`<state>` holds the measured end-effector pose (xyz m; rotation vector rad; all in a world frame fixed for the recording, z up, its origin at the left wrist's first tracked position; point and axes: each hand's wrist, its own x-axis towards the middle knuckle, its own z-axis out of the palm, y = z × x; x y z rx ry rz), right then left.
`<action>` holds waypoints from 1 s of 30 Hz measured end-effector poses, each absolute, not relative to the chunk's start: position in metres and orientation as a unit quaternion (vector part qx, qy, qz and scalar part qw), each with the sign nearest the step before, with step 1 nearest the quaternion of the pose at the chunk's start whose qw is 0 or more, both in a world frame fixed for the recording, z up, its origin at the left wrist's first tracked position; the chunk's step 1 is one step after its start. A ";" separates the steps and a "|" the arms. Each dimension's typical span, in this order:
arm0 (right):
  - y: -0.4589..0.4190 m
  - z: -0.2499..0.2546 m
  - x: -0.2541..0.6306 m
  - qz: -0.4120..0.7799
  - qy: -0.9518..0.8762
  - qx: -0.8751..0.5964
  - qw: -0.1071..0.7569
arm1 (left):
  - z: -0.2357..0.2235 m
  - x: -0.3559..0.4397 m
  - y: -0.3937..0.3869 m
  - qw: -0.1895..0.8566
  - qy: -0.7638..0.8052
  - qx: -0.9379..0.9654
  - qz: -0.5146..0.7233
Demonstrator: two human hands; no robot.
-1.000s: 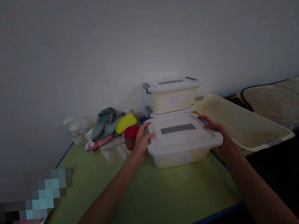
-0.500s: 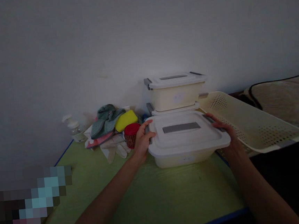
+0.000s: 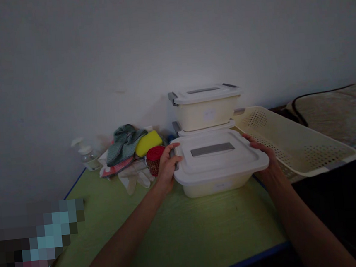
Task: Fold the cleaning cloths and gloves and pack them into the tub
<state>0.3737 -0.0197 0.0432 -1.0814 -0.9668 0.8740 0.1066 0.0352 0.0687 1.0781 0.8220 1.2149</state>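
Two hands on it: my left grip (image 3: 167, 167) and right grip (image 3: 266, 159) clasp the lidded storage box (image 3: 216, 161) by its ends, stacked boxes (image 3: 208, 110) just behind!

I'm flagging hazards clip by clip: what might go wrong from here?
The front box, held by the left hand and right hand, sits close before the stack; pushing it back could jostle the upper box.
Its right end is near the side edge of the green table, so sliding it that way might make it tip.
The left hand could nudge the red roll beside it.
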 end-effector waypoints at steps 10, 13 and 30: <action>-0.019 0.043 0.374 0.406 -0.412 -0.471 0.666 | 0.065 0.106 0.036 0.601 0.343 0.460 0.557; -0.019 0.044 0.375 0.405 -0.406 -0.472 0.669 | 0.063 0.106 0.036 0.592 0.339 0.462 0.566; -0.017 0.042 0.377 0.371 -0.435 -0.486 0.662 | 0.058 0.107 0.036 0.572 0.324 0.445 0.608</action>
